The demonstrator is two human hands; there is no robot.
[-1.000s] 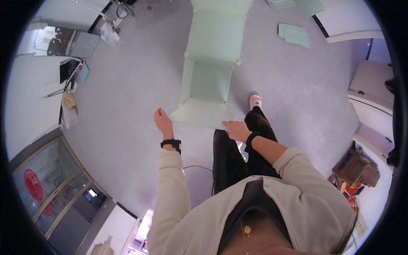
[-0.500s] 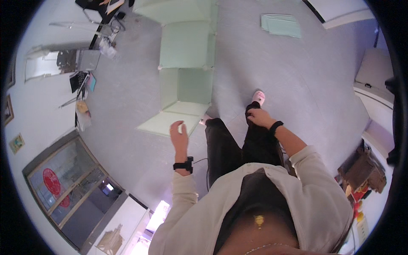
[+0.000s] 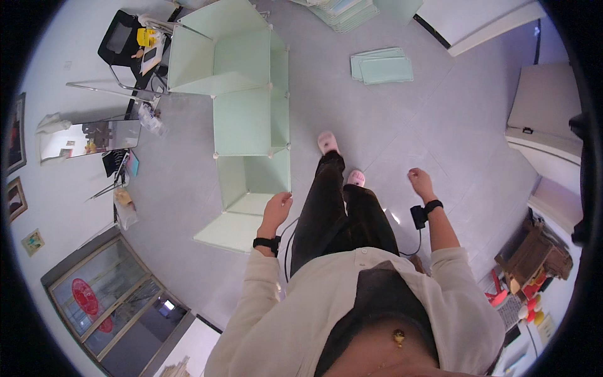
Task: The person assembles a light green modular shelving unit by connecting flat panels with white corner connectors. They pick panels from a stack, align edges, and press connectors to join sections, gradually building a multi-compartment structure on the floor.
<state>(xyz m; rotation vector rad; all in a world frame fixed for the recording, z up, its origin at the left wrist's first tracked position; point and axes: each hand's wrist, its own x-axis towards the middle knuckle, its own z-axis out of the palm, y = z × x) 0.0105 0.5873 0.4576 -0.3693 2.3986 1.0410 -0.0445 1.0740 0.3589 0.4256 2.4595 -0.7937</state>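
My left hand (image 3: 276,209) hangs just in front of the open-fronted bottom compartment of a pale green panel cabinet (image 3: 242,122). Its fingers are curled together with nothing visible in them; from this view it overlaps the cabinet's edge, and I cannot tell if they touch. A pale green door panel (image 3: 227,232) lies swung out from that compartment beside my left wrist. My right hand (image 3: 421,182) is loosely closed over the grey floor to the right of my legs, holding nothing visible. Both wrists wear black bands, with cables running from them.
Flat pale green panels (image 3: 383,66) lie on the floor ahead, with a larger stack (image 3: 342,12) beyond. A black chair (image 3: 122,41) and a mirror (image 3: 91,138) stand at left. Brown cardboard (image 3: 534,251) sits at right. A glazed door (image 3: 113,298) is at lower left.
I have stepped and turned; the cabinet and floor panels sit lower and further left in view. My right hand has swung out from over my leg, and my left hand has moved nearer my legs.
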